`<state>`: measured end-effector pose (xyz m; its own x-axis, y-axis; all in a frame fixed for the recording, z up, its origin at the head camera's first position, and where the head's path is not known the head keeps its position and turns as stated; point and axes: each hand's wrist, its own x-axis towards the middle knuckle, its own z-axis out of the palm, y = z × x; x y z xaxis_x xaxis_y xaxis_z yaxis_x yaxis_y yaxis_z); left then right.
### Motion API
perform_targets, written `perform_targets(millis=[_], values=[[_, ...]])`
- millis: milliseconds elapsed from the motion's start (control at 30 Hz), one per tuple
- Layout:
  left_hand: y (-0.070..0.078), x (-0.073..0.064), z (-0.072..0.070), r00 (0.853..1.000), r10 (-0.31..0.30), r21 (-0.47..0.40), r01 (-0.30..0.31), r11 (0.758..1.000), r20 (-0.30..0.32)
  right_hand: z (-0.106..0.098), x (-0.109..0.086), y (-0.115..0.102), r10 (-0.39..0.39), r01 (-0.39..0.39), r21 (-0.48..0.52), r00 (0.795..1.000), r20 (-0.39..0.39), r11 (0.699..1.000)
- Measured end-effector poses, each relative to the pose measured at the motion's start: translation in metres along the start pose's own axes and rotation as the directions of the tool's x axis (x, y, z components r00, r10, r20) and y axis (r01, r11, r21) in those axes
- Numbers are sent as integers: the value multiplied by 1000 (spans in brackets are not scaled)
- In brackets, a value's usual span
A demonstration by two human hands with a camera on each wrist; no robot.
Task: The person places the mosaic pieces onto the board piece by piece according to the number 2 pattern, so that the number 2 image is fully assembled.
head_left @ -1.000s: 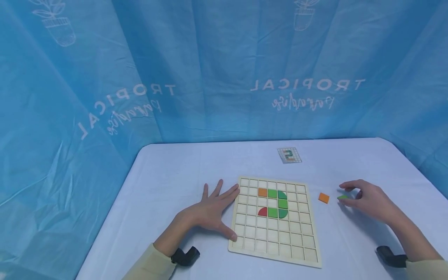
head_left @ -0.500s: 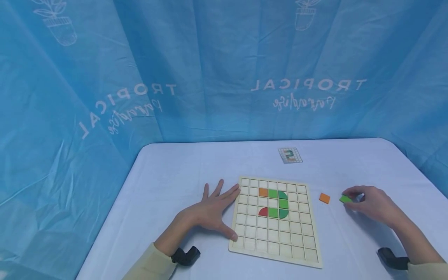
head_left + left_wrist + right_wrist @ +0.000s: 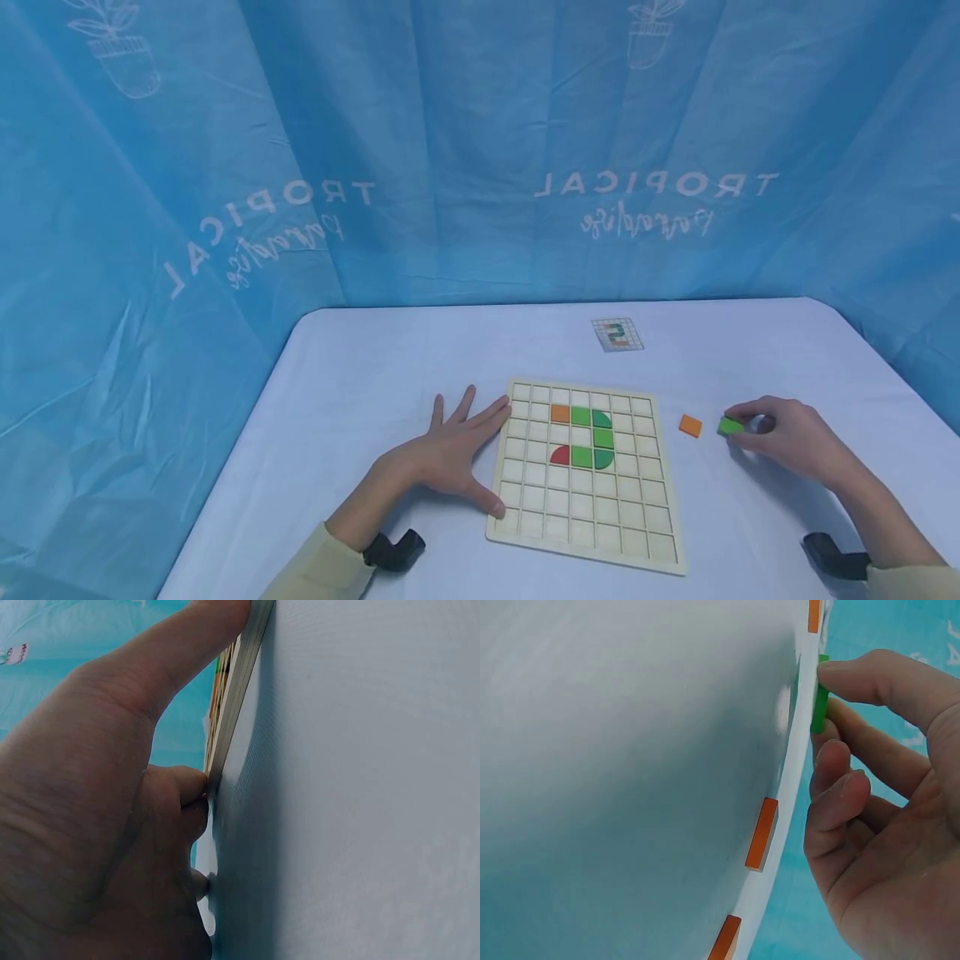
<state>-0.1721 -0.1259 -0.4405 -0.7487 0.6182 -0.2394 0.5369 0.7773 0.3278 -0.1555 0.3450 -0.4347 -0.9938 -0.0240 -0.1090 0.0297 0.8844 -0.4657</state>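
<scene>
In the head view my right hand (image 3: 795, 433) pinches a green square tile (image 3: 730, 426) between thumb and fingers, right of the board. The right wrist view shows the green tile (image 3: 820, 705) edge-on, close to the tabletop. My left hand (image 3: 448, 462) lies with spread fingers, thumb and fingertips touching the left edge of a pale wooden grid board (image 3: 555, 525). On the board an orange square (image 3: 560, 413), green squares, dark green quarter-rounds and a red quarter-round (image 3: 561, 456) form a hooked shape. The left wrist view shows my thumb (image 3: 187, 649) against the board's edge.
A loose orange tile (image 3: 690, 426) lies between the board and my right hand. The right wrist view has further orange tiles (image 3: 762, 834) on the white table. A small pattern card (image 3: 617, 334) lies behind the board. Blue curtains (image 3: 480, 150) hang beyond the table.
More of the green tile's face shows between my right fingers than one second ago. Over the last half second that hand shifted slightly left with it. My left hand stays on the board.
</scene>
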Motion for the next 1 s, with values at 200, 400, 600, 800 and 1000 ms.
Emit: perform_targets(millis=[200, 400, 600, 800, 1000], values=[[-1, 1, 1, 1000, 13, -2, -13, 1000, -7, 0, -1, -5, -18, 18, 14, 1000, -8, 1000], [-1, 1, 1, 1000, 12, -3, -13, 1000, -8, 1, -2, -8, -58, 59, 43, 998, -27, 997], [-1, 0, 1, 1000, 9, 3, -9, 1000, -7, 2, -2, -13, -100, 103, 60, 994, -49, 993], [-1, 0, 1, 1000, 4, 5, -4, 1000, -7, 4, -2, -18, -118, 122, 82, 992, -47, 989], [-1, 0, 2, 1000, 5, 9, -5, 1000, -7, 4, -1, -29, -148, 152, 114, 988, -42, 982]])
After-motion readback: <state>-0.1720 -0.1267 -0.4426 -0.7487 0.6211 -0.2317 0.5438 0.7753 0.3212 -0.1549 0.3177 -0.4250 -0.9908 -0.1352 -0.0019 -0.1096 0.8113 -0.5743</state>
